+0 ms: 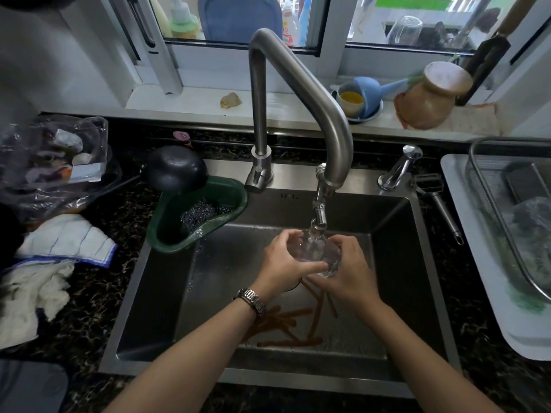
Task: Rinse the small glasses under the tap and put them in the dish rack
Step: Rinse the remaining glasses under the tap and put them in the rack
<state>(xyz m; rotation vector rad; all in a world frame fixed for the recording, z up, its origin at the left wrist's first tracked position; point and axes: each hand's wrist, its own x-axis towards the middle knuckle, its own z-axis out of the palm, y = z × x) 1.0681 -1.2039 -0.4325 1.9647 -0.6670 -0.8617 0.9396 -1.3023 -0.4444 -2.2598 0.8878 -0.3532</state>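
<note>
A small clear glass [316, 253] sits directly under the nozzle of the steel tap [301, 93], with water running onto it. My left hand [283, 263] grips the glass from the left, thumb across its front. My right hand [348, 272] cups it from the right and below. Both hands hover over the middle of the steel sink [167, 308]. The wire dish rack [504, 210] stands on a white tray at the right edge, holding dark items I cannot make out.
Several brown chopsticks [286, 326] lie on the sink floor. A green strainer basket [196, 216] with a steel scourer hangs in the sink's left corner, a black ladle above it. Cloths and a plastic bag cover the left counter. A peeler [438, 201] lies right of the sink.
</note>
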